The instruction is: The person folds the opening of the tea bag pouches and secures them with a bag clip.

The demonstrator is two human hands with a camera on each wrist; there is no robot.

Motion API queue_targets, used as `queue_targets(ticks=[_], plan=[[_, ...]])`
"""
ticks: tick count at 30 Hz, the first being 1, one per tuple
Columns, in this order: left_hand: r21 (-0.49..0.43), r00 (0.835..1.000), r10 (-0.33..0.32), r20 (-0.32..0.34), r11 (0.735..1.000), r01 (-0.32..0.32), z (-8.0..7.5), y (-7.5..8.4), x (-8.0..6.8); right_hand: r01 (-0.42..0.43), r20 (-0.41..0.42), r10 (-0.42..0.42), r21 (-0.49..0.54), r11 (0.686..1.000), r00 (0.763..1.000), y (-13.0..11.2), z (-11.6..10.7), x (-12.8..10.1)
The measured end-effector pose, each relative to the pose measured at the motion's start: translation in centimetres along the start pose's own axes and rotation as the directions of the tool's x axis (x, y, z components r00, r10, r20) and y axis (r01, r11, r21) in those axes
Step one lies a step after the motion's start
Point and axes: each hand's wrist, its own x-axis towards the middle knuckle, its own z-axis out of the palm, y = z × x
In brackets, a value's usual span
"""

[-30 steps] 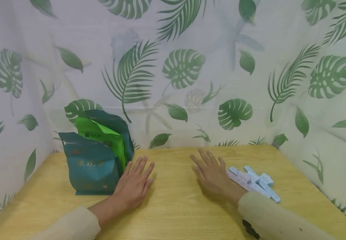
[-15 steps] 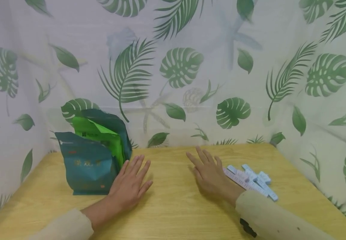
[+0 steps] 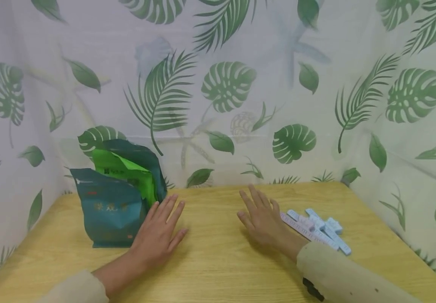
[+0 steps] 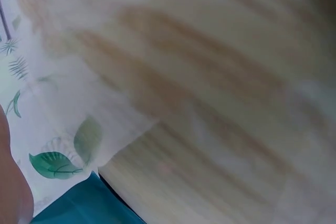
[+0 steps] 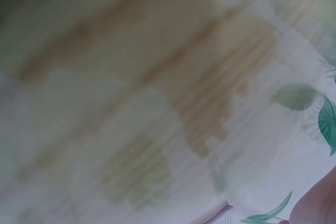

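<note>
Yellow wood-grain tabletop (image 3: pixel 214 265) is lying beneath both of your hands. Your left hand (image 3: pixel 155 233) and right hand (image 3: pixel 263 221) are pointing forward, fingers straight and parted, holding nothing; you cannot tell whether either palm is touching the wood. Just left of your left hand, three pouches are standing upright, one behind another: the front pouch (image 3: pixel 106 210), satiny dark teal with faint gold lettering; the green pouch (image 3: pixel 121 166), bright and creased; the rear pouch (image 3: pixel 138 151), dark teal again. Your left hand is overlapping the front pouch's right edge, contact unclear. These pouches are probably weighing little, their film bending easily and feeling slick; the flat upper edges are looking easiest to pinch. Just right of your right wrist, a pink strip (image 3: pixel 308 233) and several blue bars (image 3: pixel 336 240) are lying in a loose, overlapping heap. They are seeming light, stiff and apt to slide, best held by their long edges. Beyond your hands, white cloth (image 3: pixel 218 42) is hanging, printed with green leaves.
</note>
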Motion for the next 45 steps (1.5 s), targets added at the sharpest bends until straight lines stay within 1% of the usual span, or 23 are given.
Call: queue_targets(ticks=[2, 4, 8, 11, 13, 17, 24, 32, 34, 38, 40, 41, 45], plan=[[0.014, 0.998, 0.03, -0.053, 0.999, -0.029, -0.1, -0.1, -0.1, -0.008, -0.001, 0.008, 0.006, 1.0, 1.0, 0.0, 0.0, -0.1], [0.024, 0.991, 0.061, -0.116, 0.998, -0.058, -0.2, -0.3, -0.2, -0.012, 0.001, 0.012, 0.009, 1.0, 1.0, 0.0, 0.0, -0.1], [0.016, 0.966, 0.114, -0.233, 0.993, -0.113, -0.3, -0.7, -0.3, -0.015, 0.008, 0.015, 0.027, 1.0, 1.0, -0.1, 0.1, 0.1], [0.007, 0.951, 0.137, -0.277, 0.99, -0.14, -0.3, -0.9, -0.3, -0.017, 0.009, 0.016, 0.038, 0.999, 1.0, -0.4, 0.1, 0.2], [0.009, 0.946, 0.147, -0.289, 0.988, -0.151, -0.3, -0.9, -0.3, -0.016, 0.01, 0.015, 0.039, 0.999, 1.0, -0.7, 0.1, 0.2], [0.01, 0.943, 0.153, -0.296, 0.988, -0.157, -0.5, -1.0, -0.4, -0.009, 0.02, 0.009, 0.03, 1.0, 1.0, -1.5, 0.2, 0.3], [0.008, 0.942, 0.138, -0.305, 0.99, -0.143, -0.8, -1.5, -0.8, 0.011, 0.042, -0.012, 0.027, 1.0, 0.999, -2.4, 0.7, 0.5], [0.012, 0.942, 0.151, -0.3, 0.988, -0.154, -1.3, -2.3, -1.4, 0.036, 0.052, -0.038, 0.048, 0.998, 0.998, -3.8, 0.9, 1.0], [0.014, 0.933, 0.166, -0.318, 0.985, -0.171, -1.3, -2.4, -1.5, 0.044, 0.05, -0.047, 0.047, 0.998, 0.998, -4.1, 1.0, 1.1], [0.021, 0.904, 0.204, -0.376, 0.977, -0.212, -1.3, -2.7, -1.5, 0.067, 0.033, -0.068, 0.042, 0.997, 0.997, -4.7, 1.2, 1.2], [0.021, 0.892, 0.217, -0.396, 0.973, -0.228, -1.3, -2.7, -1.5, 0.073, 0.031, -0.074, 0.036, 0.997, 0.997, -5.0, 1.2, 1.2], [0.021, 0.888, 0.222, -0.403, 0.972, -0.233, -1.3, -2.8, -1.5, 0.073, 0.034, -0.074, 0.037, 0.997, 0.997, -5.1, 1.2, 1.2], [0.015, 0.886, 0.222, -0.408, 0.972, -0.236, -1.4, -3.1, -1.6, 0.074, 0.044, -0.076, 0.037, 0.997, 0.996, -5.6, 1.4, 1.2]])
